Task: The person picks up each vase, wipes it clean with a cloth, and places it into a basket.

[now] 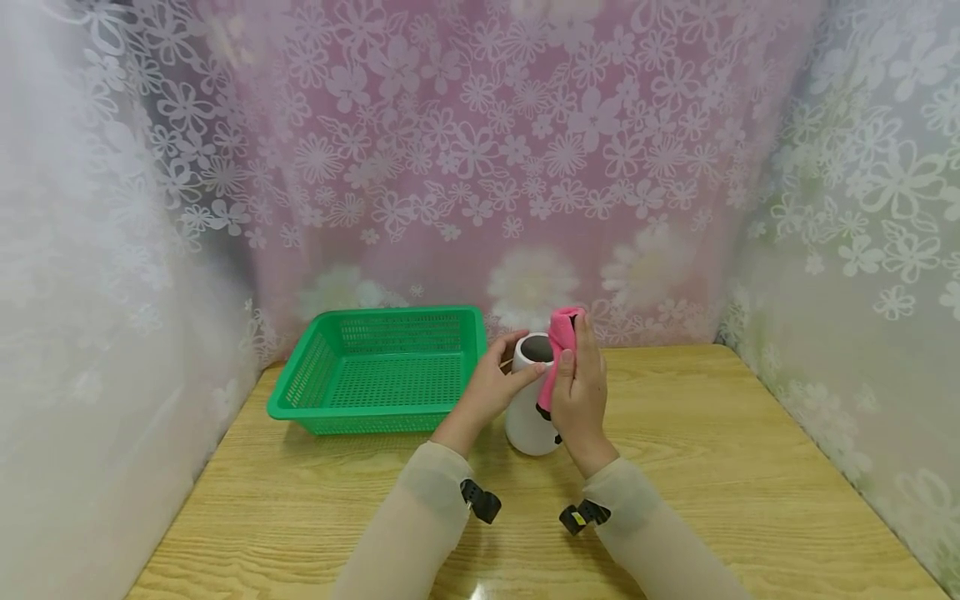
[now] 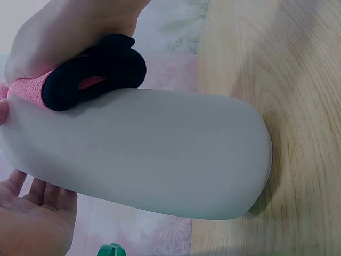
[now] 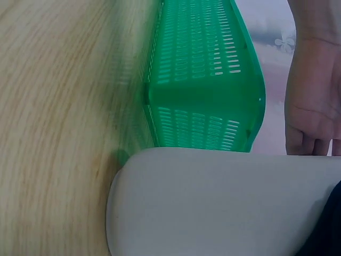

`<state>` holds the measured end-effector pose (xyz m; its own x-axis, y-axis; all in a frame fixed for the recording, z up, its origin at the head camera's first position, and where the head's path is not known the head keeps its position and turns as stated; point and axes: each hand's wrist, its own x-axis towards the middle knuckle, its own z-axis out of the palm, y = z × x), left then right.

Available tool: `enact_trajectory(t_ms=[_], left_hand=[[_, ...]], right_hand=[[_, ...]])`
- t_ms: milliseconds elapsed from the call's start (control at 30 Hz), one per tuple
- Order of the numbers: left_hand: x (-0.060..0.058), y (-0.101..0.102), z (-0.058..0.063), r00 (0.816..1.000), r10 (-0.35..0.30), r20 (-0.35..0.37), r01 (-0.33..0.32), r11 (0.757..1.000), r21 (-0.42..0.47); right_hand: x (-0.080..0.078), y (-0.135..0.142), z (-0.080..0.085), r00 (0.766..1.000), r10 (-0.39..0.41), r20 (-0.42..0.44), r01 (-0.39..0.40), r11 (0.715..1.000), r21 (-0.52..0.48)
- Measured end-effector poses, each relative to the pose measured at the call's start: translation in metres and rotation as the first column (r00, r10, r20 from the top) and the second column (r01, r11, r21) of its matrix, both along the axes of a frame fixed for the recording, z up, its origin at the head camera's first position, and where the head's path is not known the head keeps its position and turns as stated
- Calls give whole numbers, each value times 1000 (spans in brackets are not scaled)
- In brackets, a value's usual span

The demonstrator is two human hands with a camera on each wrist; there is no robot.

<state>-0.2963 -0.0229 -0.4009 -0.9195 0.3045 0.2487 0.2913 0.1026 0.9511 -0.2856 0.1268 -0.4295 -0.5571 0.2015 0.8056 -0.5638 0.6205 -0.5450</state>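
Observation:
A white vase [image 1: 528, 417] with a round mouth and grey inside stands upright on the table. My left hand [image 1: 497, 382] holds it near the rim, thumb across the near side and fingers behind. On the vase's right side, my right hand [image 1: 583, 392] holds a folded pink cloth [image 1: 561, 337] with black trim against the wall, its fingers long and the thumb over the cloth. In the left wrist view the cloth's black edge [image 2: 96, 74] lies between that palm and the vase. The right wrist view shows the vase's lower body [image 3: 213, 202]; the cloth is mostly hidden there.
A green plastic basket [image 1: 375, 413] with slotted walls stands left of the vase, near the back. The wooden table [image 1: 720, 483] extends around both. Flower-patterned curtains [image 1: 480, 167] hang behind and at both sides. A black wrist camera is strapped to each sleeve.

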Motion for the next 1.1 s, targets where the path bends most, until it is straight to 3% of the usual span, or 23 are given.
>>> enact_trajectory(t_ms=[400, 667, 800, 967, 1100], left_hand=[[-1, 2, -3, 1000, 2, 0, -2, 1000, 10], [0, 1, -1, 1000, -1, -4, 1, 1000, 20], [1, 2, 1, 1000, -2, -5, 2, 1000, 21], [3, 1, 2, 1000, 4, 2, -4, 1000, 19], [3, 1, 1, 1000, 2, 7, -2, 1000, 26]], right_hand=[[1, 2, -9, 998, -5, 58, 10, 995, -97], [4, 1, -7, 991, 37, 130, -18, 989, -147], [5, 4, -12, 975, 65, 212, -25, 982, -186], [7, 6, -24, 938, 81, 337, -4, 975, -224], [7, 8, -30, 921, 77, 381, 14, 973, -231]])
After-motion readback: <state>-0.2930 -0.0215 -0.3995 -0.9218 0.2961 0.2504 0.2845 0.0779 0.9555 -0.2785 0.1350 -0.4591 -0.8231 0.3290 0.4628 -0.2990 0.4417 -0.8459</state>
